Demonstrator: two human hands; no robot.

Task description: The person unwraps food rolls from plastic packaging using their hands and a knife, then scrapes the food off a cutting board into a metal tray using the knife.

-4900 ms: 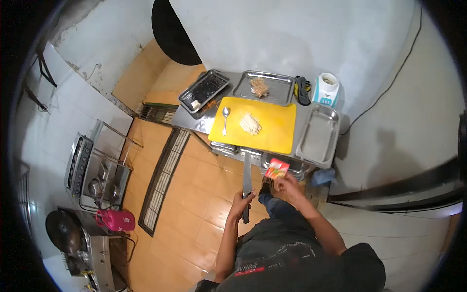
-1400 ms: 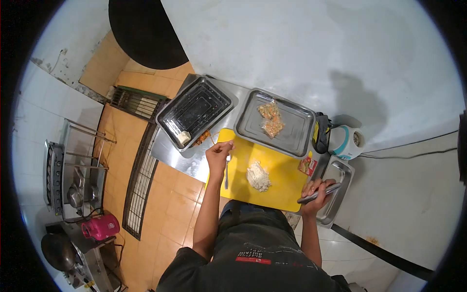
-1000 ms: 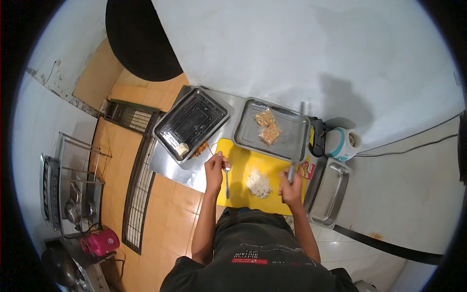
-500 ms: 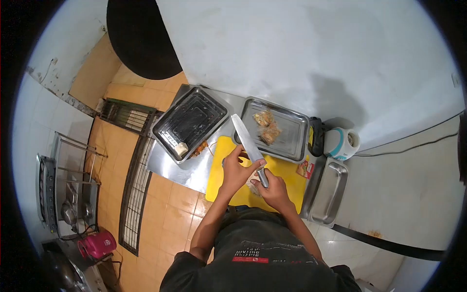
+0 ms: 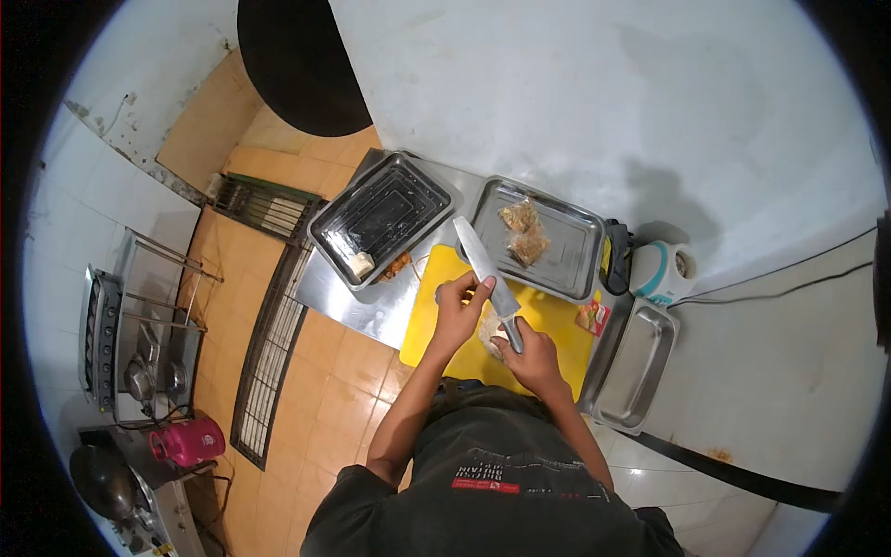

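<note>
Knife point(image 5: 502, 298) over partly hidden white pile point(image 5: 488, 332)

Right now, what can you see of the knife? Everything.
The knife has a long, bare, metal-looking blade and a grey handle. The right grip is closed around the handle; the left grip is at the blade, thumb over it, though whether it pinches is unclear. It slants away from the wearer and leftward, held above the yellow board, blade overlapping the tray's corner in view. Edge sharpness can't be told.
</note>
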